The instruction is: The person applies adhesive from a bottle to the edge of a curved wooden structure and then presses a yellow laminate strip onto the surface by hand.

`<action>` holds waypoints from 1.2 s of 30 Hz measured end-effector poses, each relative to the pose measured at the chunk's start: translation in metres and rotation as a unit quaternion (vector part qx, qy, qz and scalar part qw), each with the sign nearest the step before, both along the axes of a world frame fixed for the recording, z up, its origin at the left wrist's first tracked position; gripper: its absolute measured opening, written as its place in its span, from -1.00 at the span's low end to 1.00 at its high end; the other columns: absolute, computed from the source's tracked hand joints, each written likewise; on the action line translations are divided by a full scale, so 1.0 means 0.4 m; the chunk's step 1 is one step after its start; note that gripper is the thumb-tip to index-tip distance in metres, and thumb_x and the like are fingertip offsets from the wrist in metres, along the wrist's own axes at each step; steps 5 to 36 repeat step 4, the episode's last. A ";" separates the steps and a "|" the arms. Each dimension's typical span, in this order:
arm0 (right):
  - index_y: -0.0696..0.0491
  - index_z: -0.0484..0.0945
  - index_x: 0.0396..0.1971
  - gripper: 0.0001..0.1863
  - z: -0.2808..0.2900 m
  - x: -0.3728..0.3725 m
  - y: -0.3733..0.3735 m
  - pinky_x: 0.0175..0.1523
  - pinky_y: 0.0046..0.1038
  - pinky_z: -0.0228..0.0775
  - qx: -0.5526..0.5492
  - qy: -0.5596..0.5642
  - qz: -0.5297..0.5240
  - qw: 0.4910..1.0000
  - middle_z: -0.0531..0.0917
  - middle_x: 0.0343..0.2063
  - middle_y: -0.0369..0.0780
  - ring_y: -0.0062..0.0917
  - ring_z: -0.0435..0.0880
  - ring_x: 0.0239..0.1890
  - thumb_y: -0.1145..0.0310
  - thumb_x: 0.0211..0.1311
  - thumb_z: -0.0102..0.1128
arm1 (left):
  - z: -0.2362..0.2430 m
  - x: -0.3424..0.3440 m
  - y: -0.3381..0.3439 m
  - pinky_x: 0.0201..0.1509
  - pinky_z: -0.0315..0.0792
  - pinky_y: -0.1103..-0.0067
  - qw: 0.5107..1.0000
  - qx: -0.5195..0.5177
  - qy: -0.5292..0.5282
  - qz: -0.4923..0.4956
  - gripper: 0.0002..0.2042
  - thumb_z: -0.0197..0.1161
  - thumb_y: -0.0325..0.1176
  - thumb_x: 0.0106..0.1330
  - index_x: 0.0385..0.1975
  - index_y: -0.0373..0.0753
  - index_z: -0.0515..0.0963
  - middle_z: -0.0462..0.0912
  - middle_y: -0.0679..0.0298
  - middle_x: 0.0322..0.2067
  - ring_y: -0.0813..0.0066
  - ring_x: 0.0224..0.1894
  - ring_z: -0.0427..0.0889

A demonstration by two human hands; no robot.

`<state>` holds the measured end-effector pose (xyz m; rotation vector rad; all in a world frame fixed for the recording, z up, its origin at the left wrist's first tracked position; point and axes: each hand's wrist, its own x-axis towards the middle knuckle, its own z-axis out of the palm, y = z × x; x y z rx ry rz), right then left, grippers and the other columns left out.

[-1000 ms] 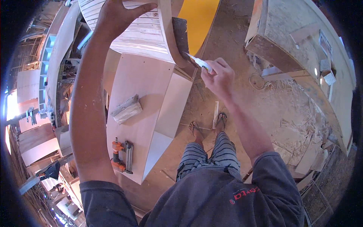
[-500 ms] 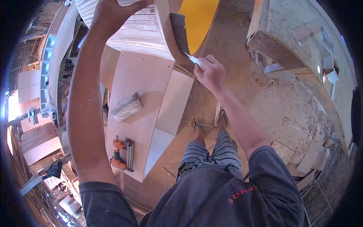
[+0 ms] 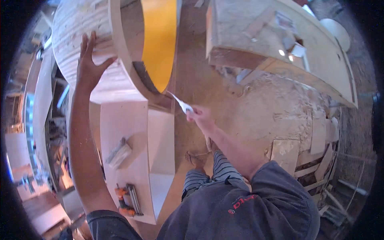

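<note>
My left hand lies with fingers spread on the outer slats of a curved, slatted wooden piece, its thumb reaching towards the smooth rim. In my right hand is a small white bottle with a long thin tip, probably a glue bottle. That tip points up and left, close to the lower end of the curved rim. A yellow panel shows inside the curve. Beside it, a dark brown strip lines part of the rim's inner side.
Below the curved piece stands a pale wooden cabinet. On its panel lie a greyish-white, block-like bundle and an orange nail gun. A large wooden workpiece is at upper right. Offcuts and shavings cover the right floor.
The view has swung, shifting the scene left and down. My right hand has drawn the bottle's tip away from the rim's inner edge. My left hand now rests lower on the slats.
</note>
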<state>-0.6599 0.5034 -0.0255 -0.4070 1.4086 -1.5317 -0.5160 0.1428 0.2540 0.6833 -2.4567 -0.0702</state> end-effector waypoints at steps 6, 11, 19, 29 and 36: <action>0.19 0.57 0.10 -0.61 0.087 0.022 0.229 0.05 -0.45 0.60 -0.001 -0.117 0.000 0.993 0.71 -0.21 -0.27 -0.53 0.71 -0.19 0.33 0.37 0.37 | 0.015 0.024 0.013 0.48 -0.16 -0.36 0.990 -0.020 -0.097 0.098 0.13 0.55 0.18 0.07 0.61 0.26 -0.07 -0.20 0.08 0.62 0.04 0.62 -0.06; 0.19 0.57 0.10 -0.61 0.087 0.022 0.229 0.05 -0.45 0.60 -0.001 -0.117 0.000 0.993 0.71 -0.21 -0.27 -0.53 0.71 -0.19 0.33 0.37 0.37 | 0.015 0.024 0.013 0.48 -0.16 -0.36 0.990 -0.020 -0.097 0.098 0.13 0.55 0.18 0.07 0.61 0.26 -0.07 -0.20 0.08 0.62 0.04 0.62 -0.06; 0.19 0.57 0.10 -0.61 0.087 0.022 0.229 0.05 -0.45 0.60 -0.001 -0.117 0.000 0.993 0.71 -0.21 -0.27 -0.53 0.71 -0.19 0.33 0.37 0.37 | 0.015 0.024 0.013 0.48 -0.16 -0.36 0.990 -0.020 -0.097 0.098 0.13 0.55 0.18 0.07 0.61 0.26 -0.07 -0.20 0.08 0.62 0.04 0.62 -0.06; 0.19 0.57 0.10 -0.61 0.087 0.022 0.229 0.05 -0.45 0.60 -0.001 -0.117 0.000 0.993 0.71 -0.21 -0.27 -0.53 0.71 -0.19 0.33 0.37 0.37 | 0.015 0.024 0.013 0.48 -0.16 -0.36 0.990 -0.020 -0.097 0.098 0.13 0.55 0.18 0.07 0.61 0.26 -0.07 -0.20 0.08 0.62 0.04 0.62 -0.06; 0.19 0.57 0.10 -0.61 0.087 0.022 0.229 0.05 -0.45 0.60 -0.001 -0.117 0.000 0.993 0.71 -0.21 -0.27 -0.53 0.71 -0.19 0.33 0.37 0.37 | 0.015 0.024 0.013 0.48 -0.16 -0.36 0.990 -0.020 -0.097 0.098 0.13 0.55 0.18 0.07 0.61 0.26 -0.07 -0.20 0.08 0.62 0.04 0.62 -0.06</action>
